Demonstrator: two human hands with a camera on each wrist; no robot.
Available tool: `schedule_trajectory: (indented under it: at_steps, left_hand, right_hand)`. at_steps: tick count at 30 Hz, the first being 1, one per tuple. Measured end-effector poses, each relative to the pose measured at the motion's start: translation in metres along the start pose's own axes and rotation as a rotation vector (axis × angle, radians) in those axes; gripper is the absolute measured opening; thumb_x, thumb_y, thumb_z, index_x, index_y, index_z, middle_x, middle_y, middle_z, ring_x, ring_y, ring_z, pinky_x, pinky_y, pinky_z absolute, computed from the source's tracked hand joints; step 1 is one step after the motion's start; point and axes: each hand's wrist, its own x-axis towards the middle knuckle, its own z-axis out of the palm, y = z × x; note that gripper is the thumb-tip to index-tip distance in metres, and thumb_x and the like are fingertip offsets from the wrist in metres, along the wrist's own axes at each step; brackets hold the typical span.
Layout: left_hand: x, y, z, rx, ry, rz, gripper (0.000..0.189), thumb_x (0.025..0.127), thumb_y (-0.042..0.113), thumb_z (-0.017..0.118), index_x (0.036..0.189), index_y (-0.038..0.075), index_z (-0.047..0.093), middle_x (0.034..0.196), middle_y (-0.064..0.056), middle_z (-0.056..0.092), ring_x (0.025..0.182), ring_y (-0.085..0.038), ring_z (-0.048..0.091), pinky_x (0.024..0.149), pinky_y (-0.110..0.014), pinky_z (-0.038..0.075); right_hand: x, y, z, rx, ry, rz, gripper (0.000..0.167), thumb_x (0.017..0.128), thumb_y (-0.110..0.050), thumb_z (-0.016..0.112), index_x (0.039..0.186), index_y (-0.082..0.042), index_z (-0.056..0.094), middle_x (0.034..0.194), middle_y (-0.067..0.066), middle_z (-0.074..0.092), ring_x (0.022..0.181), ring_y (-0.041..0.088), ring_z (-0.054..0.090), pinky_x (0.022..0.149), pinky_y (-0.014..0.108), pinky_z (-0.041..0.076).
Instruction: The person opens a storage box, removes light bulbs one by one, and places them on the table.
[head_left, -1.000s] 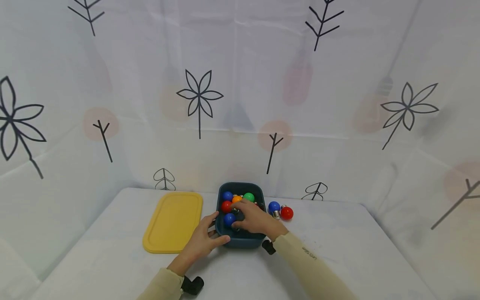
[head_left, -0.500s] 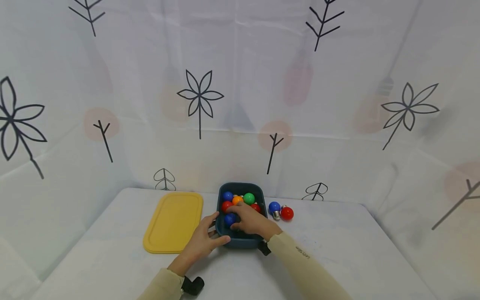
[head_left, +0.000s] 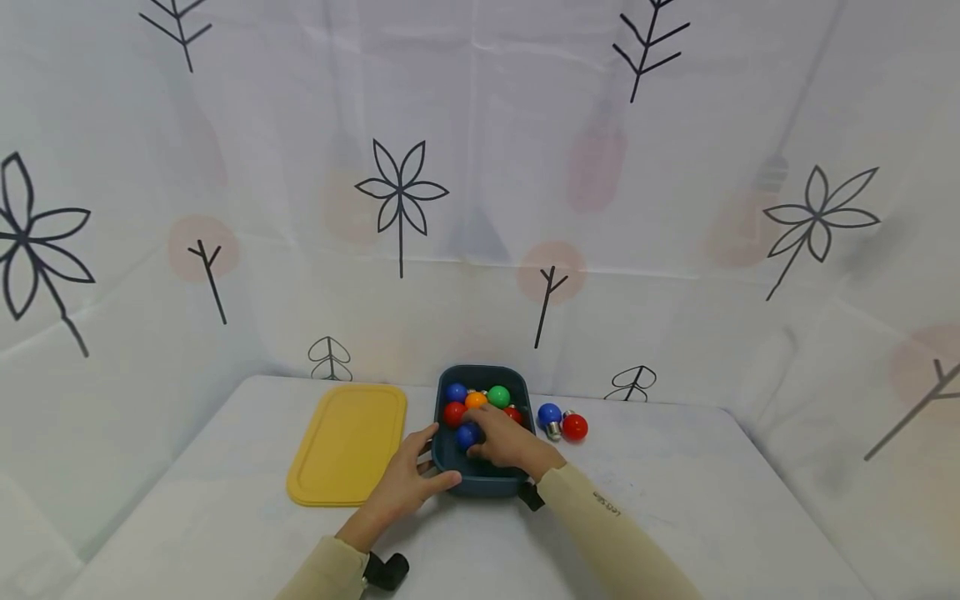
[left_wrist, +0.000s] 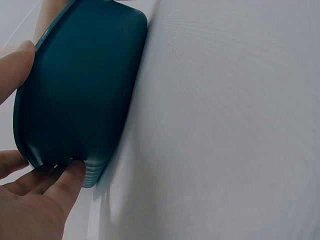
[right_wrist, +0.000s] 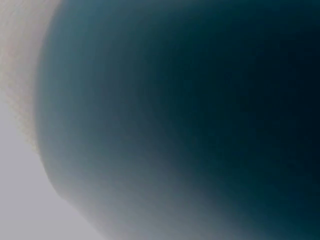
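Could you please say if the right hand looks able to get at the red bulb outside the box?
Probably yes: the red bulb lies uncovered on the table, though the right hand, at a blue bulb, would first have to leave the box.

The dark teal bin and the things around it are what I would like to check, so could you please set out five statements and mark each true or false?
1. The flat yellow piece lies left of the bin in the head view. True.
2. The green bulb lies outside the bin. False: it is inside, toward the far end.
3. The left hand touches the bin from outside. True.
4. The right hand rests on the flat yellow piece. False: it reaches into the bin, its fingers at the inner blue bulb.
5. An outer blue bulb and an outer red bulb lie right of the bin. True.
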Motion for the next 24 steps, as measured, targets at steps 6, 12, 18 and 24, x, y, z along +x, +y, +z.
schedule_trajectory:
  at_steps: [6,12,18,24]
  left_hand:
    - [0.0008,-0.0009,0.0001,0.007,0.000,-0.012,0.085,0.082,0.031,0.076,0.149,0.006,0.029,0.149,-0.018,0.030,0.133,-0.036,0.036,0.103,-0.047,0.040]
    - [0.0013,-0.0008,0.0005,0.013,0.004,-0.015,0.088,0.080,0.036,0.077,0.149,0.007,0.030,0.149,-0.017,0.030,0.133,-0.036,0.036,0.103,-0.047,0.040]
    - [0.0012,-0.0011,0.0009,0.007,0.005,-0.005,0.088,0.081,0.034,0.077,0.149,0.006,0.029,0.149,-0.018,0.030,0.133,-0.037,0.036,0.103,-0.047,0.040]
    - [0.0011,-0.0016,0.0010,0.011,0.005,-0.011,0.089,0.080,0.035,0.077,0.149,0.006,0.029,0.149,-0.017,0.030,0.133,-0.036,0.036,0.103,-0.046,0.041]
  right_hand:
    - [0.0006,0.0007,0.0001,0.027,-0.008,0.010,0.047,0.086,-0.023,0.072,0.129,-0.015,0.055,0.127,0.006,0.052,0.112,0.022,0.051,0.100,0.047,0.045]
    - [0.0001,0.0010,-0.0005,0.055,-0.006,0.026,0.046,0.086,-0.022,0.073,0.128,-0.015,0.056,0.123,0.005,0.053,0.110,0.021,0.051,0.100,0.047,0.046]
    - [0.0001,0.0015,-0.0008,0.051,0.009,0.031,0.048,0.086,-0.023,0.072,0.130,-0.014,0.055,0.124,0.007,0.053,0.110,0.022,0.052,0.100,0.048,0.045]
    - [-0.0038,0.0018,-0.0070,0.028,0.058,-0.008,0.049,0.086,-0.025,0.072,0.130,-0.012,0.054,0.132,0.009,0.052,0.114,0.024,0.051,0.102,0.048,0.043]
